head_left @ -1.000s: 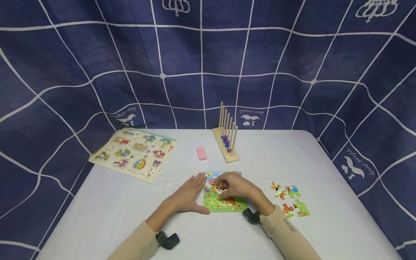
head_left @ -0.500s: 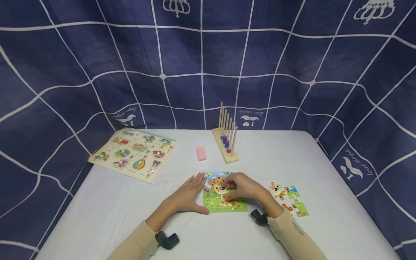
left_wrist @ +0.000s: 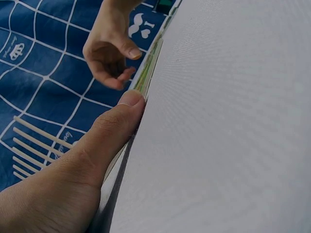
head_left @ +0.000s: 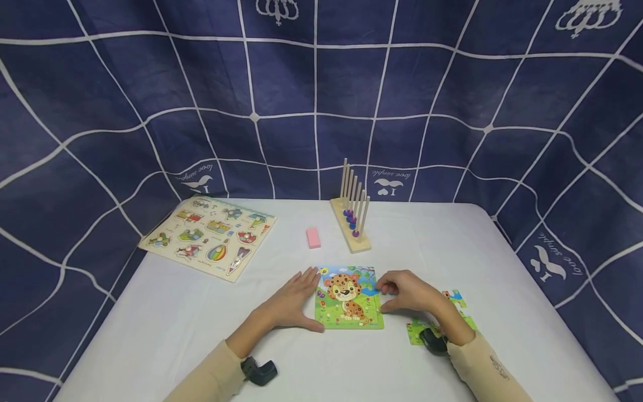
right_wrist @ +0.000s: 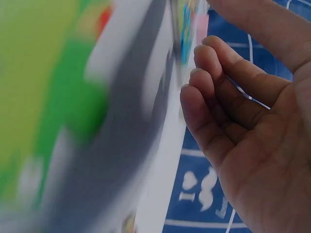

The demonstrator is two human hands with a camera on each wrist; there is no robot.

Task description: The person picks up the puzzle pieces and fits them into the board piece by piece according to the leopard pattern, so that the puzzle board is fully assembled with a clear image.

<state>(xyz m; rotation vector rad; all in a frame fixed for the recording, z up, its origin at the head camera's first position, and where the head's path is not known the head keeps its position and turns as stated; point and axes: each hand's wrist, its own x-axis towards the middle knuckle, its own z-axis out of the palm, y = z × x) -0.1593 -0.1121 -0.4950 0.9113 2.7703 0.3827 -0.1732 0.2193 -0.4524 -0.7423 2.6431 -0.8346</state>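
Dark-blue gridded cloth [head_left: 281,78] backs a white worktop [head_left: 427,234], where a leopard puzzle [head_left: 350,298] lies between both hands. Outstretched fingers of the left hand [head_left: 293,304] brace its left edge; the right hand [head_left: 409,290], fingers loosely bent around nothing visible, is by its right edge, contact unclear. That arm's low-hanging black wrist device [head_left: 433,341] could drag the loose pieces [head_left: 416,333] about; uneven pushing might skew the puzzle.

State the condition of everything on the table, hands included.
Leopard puzzle, flat, apparently complete
Loose puzzle pieces, flat, partly hidden
Peg stand, upright, some beads low down
Pink block, lying flat
Vehicle board, flat, angled
Left hand, spread at leopard puzzle's left edge
Right hand, fingers bent, holding nothing visible
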